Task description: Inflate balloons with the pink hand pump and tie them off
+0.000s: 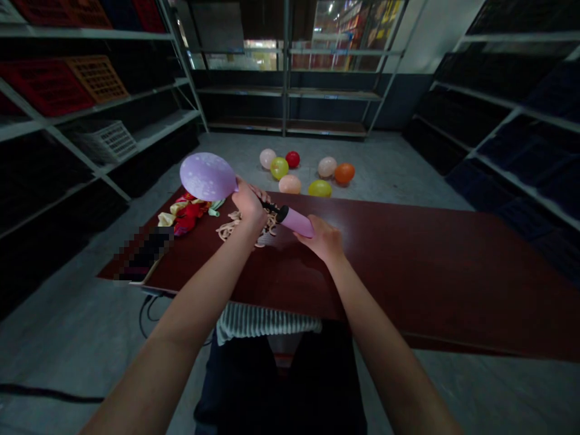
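Note:
A partly or fully inflated purple balloon (208,176) sits at the far left end of a hand balloon pump (296,222), which has a pink barrel and a black shaft. My left hand (249,201) is closed around the balloon's neck, where it meets the pump; the nozzle is hidden by the fingers. My right hand (324,237) grips the near end of the pink barrel. Below the pump, a heap of beige uninflated balloons (231,228) lies on the table. Left of it is a pile of red, yellow and green limp balloons (186,214).
The dark red table (399,260) stretches to the right. A phone-like device (147,257), partly blurred, lies near its left edge. Several inflated balloons (280,168) rest on the floor beyond. Shelves with crates (97,78) stand at left; racks line the back and right.

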`<state>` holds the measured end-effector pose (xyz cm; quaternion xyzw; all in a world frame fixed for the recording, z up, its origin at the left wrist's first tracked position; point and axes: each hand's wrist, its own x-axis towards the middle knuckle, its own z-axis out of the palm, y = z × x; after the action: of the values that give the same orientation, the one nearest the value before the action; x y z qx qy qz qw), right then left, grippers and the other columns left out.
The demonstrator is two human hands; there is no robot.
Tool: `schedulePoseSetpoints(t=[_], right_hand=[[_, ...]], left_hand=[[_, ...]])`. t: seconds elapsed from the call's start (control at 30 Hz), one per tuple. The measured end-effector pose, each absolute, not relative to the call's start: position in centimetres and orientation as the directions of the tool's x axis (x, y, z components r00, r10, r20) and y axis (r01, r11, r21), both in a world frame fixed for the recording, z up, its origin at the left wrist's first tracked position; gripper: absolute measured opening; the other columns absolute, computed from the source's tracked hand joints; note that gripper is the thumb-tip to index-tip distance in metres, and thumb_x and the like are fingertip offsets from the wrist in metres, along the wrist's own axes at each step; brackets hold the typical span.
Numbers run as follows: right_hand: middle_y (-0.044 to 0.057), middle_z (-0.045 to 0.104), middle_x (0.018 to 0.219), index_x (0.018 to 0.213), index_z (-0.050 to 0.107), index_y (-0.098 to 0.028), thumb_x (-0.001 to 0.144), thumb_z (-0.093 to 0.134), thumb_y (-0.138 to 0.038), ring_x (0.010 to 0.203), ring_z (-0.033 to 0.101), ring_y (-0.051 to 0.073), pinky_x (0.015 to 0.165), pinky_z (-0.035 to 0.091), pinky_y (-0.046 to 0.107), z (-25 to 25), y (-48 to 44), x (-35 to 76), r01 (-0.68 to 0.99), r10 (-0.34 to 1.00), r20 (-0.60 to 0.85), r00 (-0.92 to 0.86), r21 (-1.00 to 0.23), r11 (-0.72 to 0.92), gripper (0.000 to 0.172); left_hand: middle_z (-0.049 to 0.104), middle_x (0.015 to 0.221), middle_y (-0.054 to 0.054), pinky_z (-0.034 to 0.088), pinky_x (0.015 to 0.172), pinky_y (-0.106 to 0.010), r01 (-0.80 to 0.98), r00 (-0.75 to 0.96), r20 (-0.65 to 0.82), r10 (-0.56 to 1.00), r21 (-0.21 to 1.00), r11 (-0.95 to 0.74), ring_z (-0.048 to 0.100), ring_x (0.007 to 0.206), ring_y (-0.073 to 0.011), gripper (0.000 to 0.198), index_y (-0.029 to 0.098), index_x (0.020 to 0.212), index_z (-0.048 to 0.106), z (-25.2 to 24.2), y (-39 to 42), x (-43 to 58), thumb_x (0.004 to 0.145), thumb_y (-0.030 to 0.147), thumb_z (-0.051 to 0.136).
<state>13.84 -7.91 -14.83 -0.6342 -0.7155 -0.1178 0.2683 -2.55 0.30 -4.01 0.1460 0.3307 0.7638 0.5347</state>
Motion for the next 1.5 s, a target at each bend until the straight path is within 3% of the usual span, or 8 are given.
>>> schedulePoseSetpoints(t=[0.23,0.53,0.93,1.23,1.5], right_hand=[[0.009,0.075,0.096,0.111,0.065,-0.019,0.087,0.065,-0.058,0.083,0.07,0.022,0.065,0.041,0.029,-15.4,-8.0,13.9,0.968,0.813,0.565,-0.14,-0.095,0.233,0.045],[0.008,0.075,0.091,0.111,0.066,-0.018,0.086,0.067,-0.056,0.08,0.071,0.022,0.064,0.044,0.03,-15.1,-7.9,13.8,0.952,0.786,0.612,-0.085,-0.183,0.245,0.045],[0.007,0.073,0.089,0.103,0.064,-0.021,0.086,0.066,-0.054,0.081,0.068,0.024,0.064,0.04,0.03,-15.0,-7.0,14.6,0.939,0.804,0.551,0.222,-0.344,-0.023,0.038],[0.007,0.072,0.093,0.107,0.061,-0.021,0.086,0.064,-0.056,0.083,0.068,0.024,0.065,0.04,0.031,-15.3,-6.9,14.8,0.922,0.808,0.521,0.274,-0.38,-0.067,0.041],[0.007,0.073,0.099,0.116,0.062,-0.022,0.085,0.065,-0.058,0.088,0.069,0.024,0.066,0.042,0.03,-15.2,-6.8,15.0,0.932,0.832,0.523,0.182,-0.361,0.023,0.048]], left_hand=[[0.028,0.043,0.007,0.027,0.035,-0.023,-0.705,-0.442,-0.134,0.887,0.663,-0.251,0.03,0.03,-0.0079,0.053,0.021,0.061,0.027,-2.4,0.7,-8.8,0.104,0.047,0.045],[0.024,0.047,0.006,0.028,0.04,-0.026,-0.666,-0.511,-0.069,0.857,0.662,-0.344,0.028,0.037,-0.0092,0.058,0.022,0.063,0.021,2.2,1.6,-10.7,0.104,0.059,0.039],[0.021,0.052,0.004,0.026,0.048,-0.027,-0.67,-0.35,0.039,0.936,0.689,-0.279,0.022,0.044,-0.0116,0.046,0.022,0.067,0.02,2.6,6.8,-4.8,0.108,0.033,0.037],[0.018,0.048,0.007,0.022,0.046,-0.027,-0.646,-0.24,-0.063,0.969,0.755,-0.111,0.019,0.042,-0.0092,0.048,0.022,0.067,0.02,-1.5,4.1,3.2,0.108,0.039,0.037],[0.018,0.049,0.007,0.024,0.043,-0.028,-0.631,-0.313,-0.073,0.947,0.761,-0.15,0.023,0.038,-0.0099,0.047,0.025,0.065,0.022,-3.1,1.7,3.4,0.108,0.038,0.036]])
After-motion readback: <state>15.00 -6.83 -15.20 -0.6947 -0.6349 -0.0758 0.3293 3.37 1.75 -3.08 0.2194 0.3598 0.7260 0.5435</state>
